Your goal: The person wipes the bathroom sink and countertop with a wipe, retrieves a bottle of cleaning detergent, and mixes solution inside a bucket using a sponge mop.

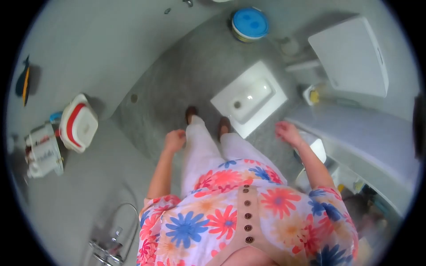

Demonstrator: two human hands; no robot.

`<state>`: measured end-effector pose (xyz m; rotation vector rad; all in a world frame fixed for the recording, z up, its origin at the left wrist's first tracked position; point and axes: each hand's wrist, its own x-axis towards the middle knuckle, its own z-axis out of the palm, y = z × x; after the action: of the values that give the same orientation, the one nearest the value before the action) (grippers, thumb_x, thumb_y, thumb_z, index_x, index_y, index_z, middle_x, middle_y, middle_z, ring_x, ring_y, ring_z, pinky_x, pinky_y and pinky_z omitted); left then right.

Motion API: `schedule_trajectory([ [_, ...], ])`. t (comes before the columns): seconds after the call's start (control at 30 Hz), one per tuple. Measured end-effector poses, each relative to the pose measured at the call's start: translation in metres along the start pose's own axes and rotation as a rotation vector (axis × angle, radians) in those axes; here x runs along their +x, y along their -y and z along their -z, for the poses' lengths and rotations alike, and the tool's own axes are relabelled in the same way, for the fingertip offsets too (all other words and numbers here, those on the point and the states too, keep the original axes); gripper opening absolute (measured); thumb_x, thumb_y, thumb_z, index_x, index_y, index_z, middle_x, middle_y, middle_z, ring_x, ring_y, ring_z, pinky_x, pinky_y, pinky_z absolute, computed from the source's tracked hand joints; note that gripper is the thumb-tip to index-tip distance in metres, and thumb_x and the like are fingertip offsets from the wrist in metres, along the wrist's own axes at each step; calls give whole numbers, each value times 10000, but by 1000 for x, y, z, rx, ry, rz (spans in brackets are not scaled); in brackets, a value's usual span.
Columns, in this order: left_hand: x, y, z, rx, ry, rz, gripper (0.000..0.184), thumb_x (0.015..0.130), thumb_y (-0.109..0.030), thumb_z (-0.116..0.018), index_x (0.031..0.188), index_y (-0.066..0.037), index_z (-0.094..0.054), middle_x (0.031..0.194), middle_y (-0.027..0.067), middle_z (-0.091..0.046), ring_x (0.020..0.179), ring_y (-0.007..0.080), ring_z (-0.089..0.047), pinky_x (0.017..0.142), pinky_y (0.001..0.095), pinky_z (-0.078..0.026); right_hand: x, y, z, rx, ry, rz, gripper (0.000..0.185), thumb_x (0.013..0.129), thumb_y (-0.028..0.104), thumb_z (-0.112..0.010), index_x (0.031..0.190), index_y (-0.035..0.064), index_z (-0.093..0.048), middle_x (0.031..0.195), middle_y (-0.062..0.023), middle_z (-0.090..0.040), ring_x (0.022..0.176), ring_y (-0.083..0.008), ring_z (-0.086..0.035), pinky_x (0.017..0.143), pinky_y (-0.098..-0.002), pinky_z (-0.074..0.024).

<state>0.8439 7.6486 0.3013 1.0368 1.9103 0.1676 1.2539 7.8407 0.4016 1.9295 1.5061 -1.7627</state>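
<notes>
My left hand (175, 139) hangs beside my left thigh with its fingers loosely curled, and nothing shows in it. On the other side, my right hand (287, 132) is held out from my body, its fingers bent inward and slightly blurred; I see no object in it. In front of my feet a white squat toilet (246, 119) is set into the grey floor (164, 84). The right hand is nearest to its near right corner. Below that hand, partly covered by my forearm, is a white container (317, 150).
A blue-lidded bucket (250, 23) stands by the far wall. On the right are a white cistern (350, 55) and a long ledge (359, 133). A red-and-white basin (79, 124) and a bottle rack (44, 153) hang left, above a shower tap (106, 252).
</notes>
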Motion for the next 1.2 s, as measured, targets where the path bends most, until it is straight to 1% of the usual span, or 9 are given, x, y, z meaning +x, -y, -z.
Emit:
schedule_trajectory([
  [0.2,85,18,83,132,107,-90,264,720,-180,-556,955,-83,-627,923,118,-624,870,272,-588,773,349,-458,22,3,-27,-56,-78,-160,287,784,145,-523,1046,29,-534,787,-73,-595,666,-125,-588,522,-262,-467],
  [0.3,140,2,136,264,195,-127,260,728,-187,-536,953,-94,-626,941,117,-616,909,288,-571,796,366,-448,36,-19,-57,211,-84,-236,325,751,176,-564,1044,36,-555,820,-96,-634,705,-152,-616,578,-286,-482],
  [0.4,200,-35,185,393,246,-188,267,744,-195,-525,977,-107,-619,974,114,-608,934,281,-561,815,366,-438,56,23,-105,-230,-185,-77,333,747,205,-561,1046,60,-560,864,-111,-633,767,-222,-617,660,-333,-488],
  [0.53,298,-86,200,459,216,-315,280,752,-162,-558,1017,-86,-607,968,92,-620,894,237,-585,794,329,-447,108,77,-160,4,-183,-103,326,750,235,-559,1046,98,-568,966,-118,-606,877,-258,-582,776,-347,-455],
  [0.77,420,-222,141,623,276,-463,359,761,-220,-540,1108,-126,-550,1124,96,-537,1049,275,-491,875,369,-401,199,108,-205,-370,-22,-46,350,775,293,-531,1101,166,-531,1196,-34,-474,1150,-257,-371,894,-561,-287],
  [0.83,439,-267,118,643,322,-425,383,765,-204,-554,1136,-114,-528,1158,94,-512,1084,289,-461,905,371,-377,210,98,-214,-427,-37,-19,329,771,285,-532,1072,151,-542,1201,-28,-461,1157,-250,-354,908,-555,-270],
  [0.93,492,-281,62,630,293,-434,454,753,-194,-568,1193,-135,-474,1210,98,-465,1120,297,-421,912,386,-374,221,79,-220,-455,-138,17,307,726,246,-561,1012,134,-559,1129,-28,-504,1124,-250,-392,892,-534,-284],
  [1.03,543,-289,11,817,299,-543,521,752,-163,-565,1249,-148,-407,1268,105,-400,1158,289,-383,934,378,-359,226,66,-215,-383,-222,13,268,683,188,-582,944,125,-572,1070,-27,-542,1093,-249,-428,873,-517,-304],
  [1.2,606,-303,-46,878,-35,-764,438,787,-150,-515,1214,-113,-426,1242,132,-405,1140,308,-391,917,419,-363,228,52,-213,-260,-230,-30,252,679,159,-571,925,109,-586,1065,-16,-547,1090,-227,-425,898,-479,-288],
])
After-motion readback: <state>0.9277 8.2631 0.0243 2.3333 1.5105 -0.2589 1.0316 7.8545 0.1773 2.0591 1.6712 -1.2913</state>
